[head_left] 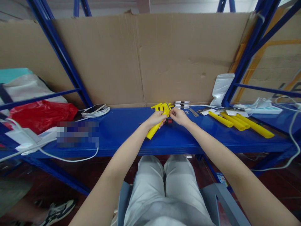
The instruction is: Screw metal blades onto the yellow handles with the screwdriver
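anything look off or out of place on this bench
One thing: a white cord droops over the front edge of the blue bench on the left, where it might get snagged. Nothing looks spilled.

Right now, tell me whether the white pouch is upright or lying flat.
Upright: the white pouch rises from the table in front of the cardboard, its top edge raised.

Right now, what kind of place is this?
Probably a small assembly workplace: yellow tubular parts lie on a blue bench, and the left hand holds a yellow piece.
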`<act>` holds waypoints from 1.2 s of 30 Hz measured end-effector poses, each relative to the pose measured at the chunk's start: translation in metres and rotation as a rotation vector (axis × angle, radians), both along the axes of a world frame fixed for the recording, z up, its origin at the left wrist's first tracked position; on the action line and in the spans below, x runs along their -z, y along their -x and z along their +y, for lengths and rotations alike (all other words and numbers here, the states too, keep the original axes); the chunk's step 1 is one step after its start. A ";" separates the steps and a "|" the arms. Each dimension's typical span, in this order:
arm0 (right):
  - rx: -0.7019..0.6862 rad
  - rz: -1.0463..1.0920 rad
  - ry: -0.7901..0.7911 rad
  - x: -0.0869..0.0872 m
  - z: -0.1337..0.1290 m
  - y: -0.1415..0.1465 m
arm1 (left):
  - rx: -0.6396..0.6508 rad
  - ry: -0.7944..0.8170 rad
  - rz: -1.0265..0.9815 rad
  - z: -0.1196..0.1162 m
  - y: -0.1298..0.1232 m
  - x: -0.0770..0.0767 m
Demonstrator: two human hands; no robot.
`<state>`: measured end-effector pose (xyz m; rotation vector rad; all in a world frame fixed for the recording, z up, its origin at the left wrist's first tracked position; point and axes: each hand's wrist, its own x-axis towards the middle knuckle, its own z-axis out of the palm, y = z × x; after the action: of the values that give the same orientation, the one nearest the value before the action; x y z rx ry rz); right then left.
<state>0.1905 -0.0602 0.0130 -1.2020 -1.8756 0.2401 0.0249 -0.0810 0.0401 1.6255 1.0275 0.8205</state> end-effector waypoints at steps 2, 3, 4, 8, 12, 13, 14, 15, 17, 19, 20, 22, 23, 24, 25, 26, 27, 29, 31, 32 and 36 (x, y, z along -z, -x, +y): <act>-0.004 -0.020 -0.016 -0.001 0.000 -0.002 | -0.034 -0.035 0.035 0.001 0.003 0.000; -0.003 -0.026 -0.026 -0.001 0.000 -0.004 | -0.057 -0.050 0.048 0.002 0.005 0.000; 0.000 -0.033 -0.035 -0.002 0.001 -0.006 | -0.079 -0.060 0.059 0.003 0.008 -0.001; 0.081 -0.063 -0.056 -0.006 0.010 -0.023 | -0.115 -0.049 0.050 0.007 0.017 -0.004; 0.415 -0.087 0.019 -0.005 0.024 -0.061 | -0.149 -0.026 0.005 0.007 0.017 -0.005; 0.487 -0.109 0.064 -0.003 0.027 -0.072 | -0.150 -0.020 -0.006 0.007 0.016 -0.005; 0.548 -0.132 0.113 -0.001 0.030 -0.082 | -0.150 -0.015 -0.015 0.007 0.016 -0.005; 0.588 -0.158 0.164 0.001 0.032 -0.092 | -0.148 -0.009 -0.022 0.006 0.015 -0.005; 0.657 -0.184 0.234 0.004 0.036 -0.105 | -0.140 0.006 -0.044 0.006 0.013 -0.005; 0.682 -0.213 0.285 0.004 0.040 -0.110 | -0.140 0.034 -0.089 0.008 0.010 -0.005; 0.680 -0.235 0.305 0.004 0.042 -0.110 | -0.139 0.053 -0.113 0.010 0.008 -0.005; 0.659 -0.292 0.338 0.001 0.048 -0.106 | -0.130 0.093 -0.149 0.014 0.001 -0.007; 0.646 -0.324 0.350 -0.001 0.051 -0.103 | -0.119 0.112 -0.157 0.016 -0.003 -0.009; 0.636 -0.353 0.361 -0.002 0.053 -0.101 | -0.105 0.126 -0.160 0.018 -0.007 -0.012; 0.630 -0.377 0.370 -0.004 0.055 -0.098 | -0.092 0.137 -0.163 0.020 -0.012 -0.015; 0.630 -0.394 0.378 -0.004 0.057 -0.097 | -0.087 0.146 -0.168 0.022 -0.018 -0.018; 0.636 -0.404 0.385 -0.004 0.059 -0.095 | -0.090 0.157 -0.171 0.023 -0.023 -0.022; 0.655 -0.410 0.392 -0.003 0.061 -0.094 | -0.081 0.178 -0.169 0.026 -0.035 -0.026; 0.664 -0.410 0.389 -0.001 0.062 -0.093 | -0.075 0.201 -0.162 0.030 -0.048 -0.028; 0.666 -0.403 0.387 0.001 0.062 -0.093 | -0.070 0.206 -0.167 0.032 -0.055 -0.028; 0.713 -0.237 0.321 0.002 0.060 -0.097 | -0.061 0.254 -0.175 0.048 -0.085 -0.020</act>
<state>0.2873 0.0000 0.0110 -2.1105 -1.5070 -0.0020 0.1102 -0.0326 0.0600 1.2908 1.0161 0.8207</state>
